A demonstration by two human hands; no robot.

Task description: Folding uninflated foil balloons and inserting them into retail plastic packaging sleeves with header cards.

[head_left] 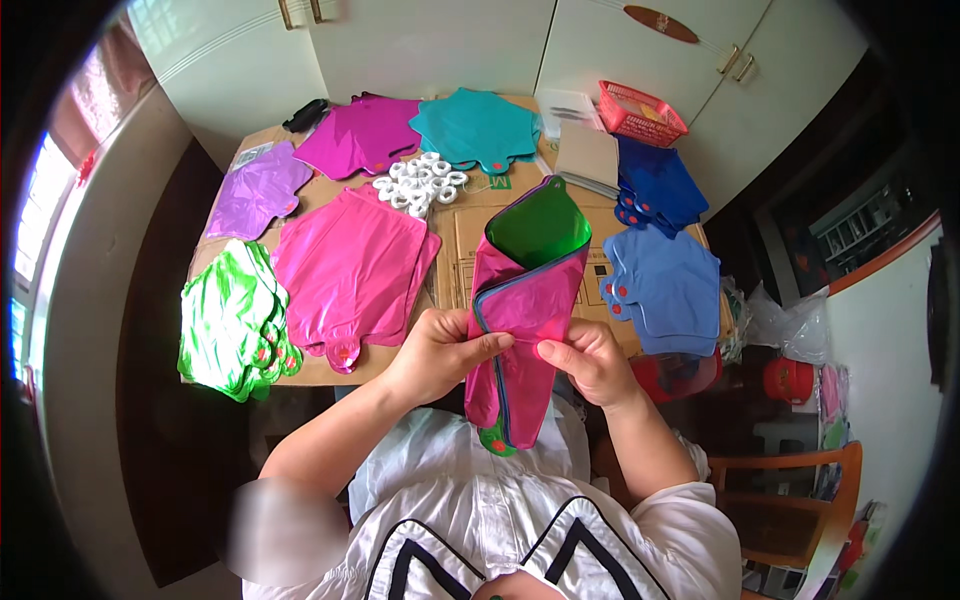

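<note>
I see my left hand (pixel 440 350) and right hand (pixel 590 360) both pinching a folded bundle of magenta, blue and green foil balloons (pixel 520 310) above the cardboard-covered table (pixel 470 240).

- We see bright daylight coming from the window (pixel 35 200) at far left, which is blown out white.
- Glare streaks the shiny green foil stack (pixel 235 320) and the pink foil sheet (pixel 350 265).
- Fisheye bending curves the cabinet doors (pixel 420 40); black vignette rings the corners.
- The lower-left forearm patch looks blurred; the centre stays sharp.
</note>
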